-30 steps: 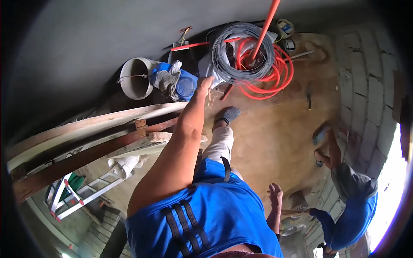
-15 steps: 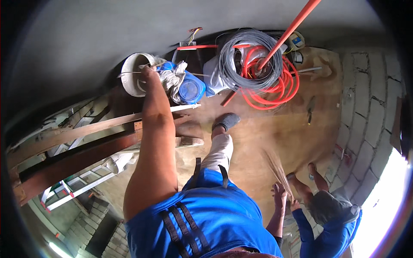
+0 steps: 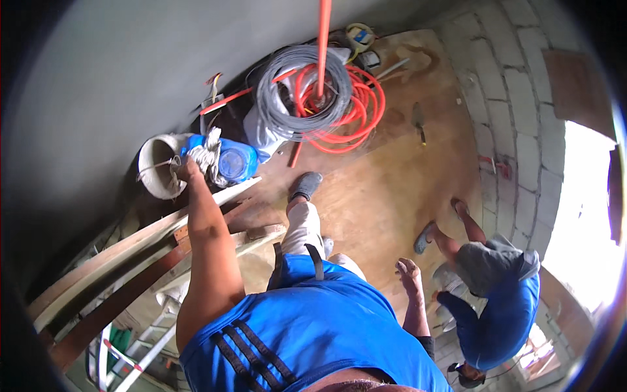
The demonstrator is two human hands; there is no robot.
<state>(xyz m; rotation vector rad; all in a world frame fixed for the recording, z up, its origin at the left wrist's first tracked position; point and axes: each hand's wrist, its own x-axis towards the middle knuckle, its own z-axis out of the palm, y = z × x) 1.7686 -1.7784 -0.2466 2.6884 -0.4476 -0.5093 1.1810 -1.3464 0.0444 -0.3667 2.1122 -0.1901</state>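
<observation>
My left hand is closed on a light cord or string at the rim of a pale bucket. Beside it lie crumpled light cloth or rope and a blue jug. Just behind these, a coil of grey wire and red corrugated conduit sit on white sacks, with an upright red pipe among them. My right hand hangs at my side, fingers apart and slightly bent, holding nothing I can see.
At right a co-worker in blue bends near the block wall and a bright opening. A trowel lies on the brown floor. Long boards and an aluminium ladder are at lower left.
My left hand moved left from the white sack to the bucket and closed on cord. The co-worker's hand, which held pale strands, is drawn back and the strands are no longer clearly seen.
</observation>
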